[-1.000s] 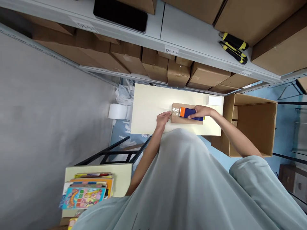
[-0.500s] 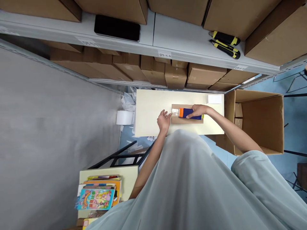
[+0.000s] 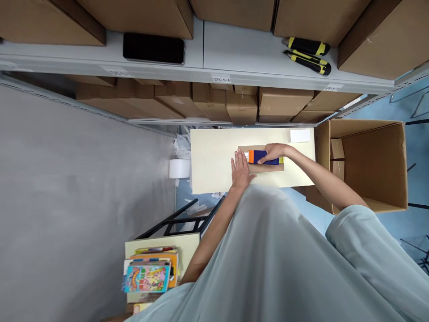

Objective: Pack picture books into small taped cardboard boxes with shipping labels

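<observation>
A small cardboard box point(image 3: 268, 168) lies on the pale tabletop. My right hand point(image 3: 273, 152) is closed around a tape dispenser point(image 3: 256, 157), dark blue with an orange front end, held along the top of the box. A bit of yellow shows at the dispenser's right end. My left hand point(image 3: 240, 171) lies flat with fingers stretched over the left end of the box, just left of the orange end. Its fingers cover the box's left edge there.
A small white box point(image 3: 299, 136) sits at the tabletop's point(image 3: 211, 165) back right. To the right stands a large open carton point(image 3: 372, 165). Boxes fill the shelf, where a black phone point(image 3: 153, 48) and two utility knives point(image 3: 309, 46) lie. Books point(image 3: 148, 278) are stacked lower left, beyond a white roll point(image 3: 179, 168).
My left hand has moved from beside the box onto its left end and flattened. My right hand and the tape dispenser have shifted slightly left. The view has shifted a little.
</observation>
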A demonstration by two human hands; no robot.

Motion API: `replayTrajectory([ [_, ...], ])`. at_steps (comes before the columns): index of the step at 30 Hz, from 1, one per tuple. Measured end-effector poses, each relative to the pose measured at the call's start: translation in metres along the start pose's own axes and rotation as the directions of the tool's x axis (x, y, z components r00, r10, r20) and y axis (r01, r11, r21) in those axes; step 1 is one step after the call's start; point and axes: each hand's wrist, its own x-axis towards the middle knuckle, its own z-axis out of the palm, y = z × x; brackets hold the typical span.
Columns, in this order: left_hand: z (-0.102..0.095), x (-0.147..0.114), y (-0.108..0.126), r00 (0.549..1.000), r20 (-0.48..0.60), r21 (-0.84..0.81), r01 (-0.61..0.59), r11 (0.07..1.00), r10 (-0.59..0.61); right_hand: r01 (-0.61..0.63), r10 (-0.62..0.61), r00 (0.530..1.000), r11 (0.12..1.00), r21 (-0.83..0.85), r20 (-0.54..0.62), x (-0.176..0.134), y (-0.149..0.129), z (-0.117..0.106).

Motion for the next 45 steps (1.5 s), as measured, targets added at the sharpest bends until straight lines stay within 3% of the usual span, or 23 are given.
replayTrajectory([
  [3,-0.005,0.005,0.002,0.999,-0.008,0.094,-0.033,0.995,0.034,0.025,-0.027,0.999,0.999,0.035,0.038,0.000,0.001,0.000],
  [12,-0.009,0.016,-0.003,0.999,0.032,0.157,-0.029,0.987,0.024,0.079,-0.113,0.972,0.983,0.166,0.206,0.006,0.001,-0.006],
  [16,-0.008,0.016,-0.005,0.999,0.047,0.172,-0.003,0.985,-0.005,0.125,-0.145,0.975,0.985,0.123,0.167,0.006,0.001,-0.007],
  [23,-0.007,0.022,-0.005,0.996,0.078,0.246,0.022,0.969,-0.042,0.191,-0.246,0.948,0.947,0.257,0.201,0.000,0.015,-0.008],
  [27,-0.008,0.021,-0.002,0.996,0.072,0.228,0.040,0.973,-0.058,0.211,-0.217,0.974,0.974,0.086,0.072,-0.003,0.021,-0.011],
  [30,-0.009,0.021,0.002,0.997,0.060,0.221,0.042,0.974,-0.056,0.219,-0.223,0.973,0.974,0.065,0.067,-0.011,0.038,-0.019],
  [35,-0.011,0.024,0.007,0.991,0.093,0.247,0.071,0.966,-0.096,0.182,-0.241,0.951,0.943,0.280,0.194,-0.035,0.089,-0.031],
  [45,-0.014,0.025,0.011,0.988,0.105,0.290,0.080,0.954,-0.115,0.092,-0.207,0.946,0.910,0.404,0.249,-0.059,0.178,-0.031],
])
